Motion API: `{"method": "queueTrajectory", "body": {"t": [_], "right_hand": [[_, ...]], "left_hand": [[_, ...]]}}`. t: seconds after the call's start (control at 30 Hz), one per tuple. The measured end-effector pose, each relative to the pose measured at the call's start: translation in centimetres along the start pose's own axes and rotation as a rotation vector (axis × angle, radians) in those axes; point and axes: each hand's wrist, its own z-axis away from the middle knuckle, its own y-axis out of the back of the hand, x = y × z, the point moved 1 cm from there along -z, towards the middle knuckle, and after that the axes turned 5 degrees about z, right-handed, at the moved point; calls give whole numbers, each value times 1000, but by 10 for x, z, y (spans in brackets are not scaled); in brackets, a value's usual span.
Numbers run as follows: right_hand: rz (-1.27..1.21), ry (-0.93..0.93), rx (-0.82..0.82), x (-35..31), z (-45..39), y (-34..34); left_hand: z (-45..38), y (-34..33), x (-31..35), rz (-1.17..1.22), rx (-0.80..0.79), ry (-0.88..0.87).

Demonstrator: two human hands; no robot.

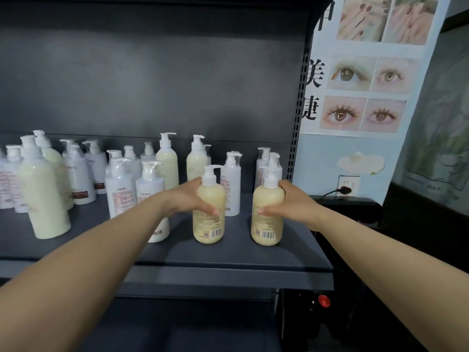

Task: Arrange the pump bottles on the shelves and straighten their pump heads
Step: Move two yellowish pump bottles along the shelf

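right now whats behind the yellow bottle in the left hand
Directly behind the yellow bottle in the left hand's grip stands a white pump bottle; its lower left part is covered.

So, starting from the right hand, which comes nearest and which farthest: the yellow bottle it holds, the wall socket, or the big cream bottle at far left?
1. Yellow bottle, gripped by the right hand, near the shelf's right end.
2. Wall socket, on the wall to the right, beyond the shelf.
3. Big cream bottle, far left on the shelf.

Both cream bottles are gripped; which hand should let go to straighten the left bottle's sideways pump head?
Right, probably. The left hand already steadies that bottle, and its pump head points toward the right hand, whose own bottle looks set on the shelf.
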Motion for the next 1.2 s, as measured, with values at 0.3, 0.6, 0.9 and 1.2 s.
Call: {"method": "queueTrajectory", "body": {"t": [0.3, 0.6, 0.9, 1.2], "right_hand": [[-163, -4, -52, 12, -8, 0], [-162, -6, 33, 17, -12, -8], [-132, 52, 2, -20, 15, -22], [-25, 131, -86, -141, 76, -90]], "left_hand": [[2, -1, -16, 166, 75, -39], [5, -3, -21, 177, 208, -95], [46, 7, -17, 105, 166, -143], [162, 94, -31, 11, 126, -184]]}}
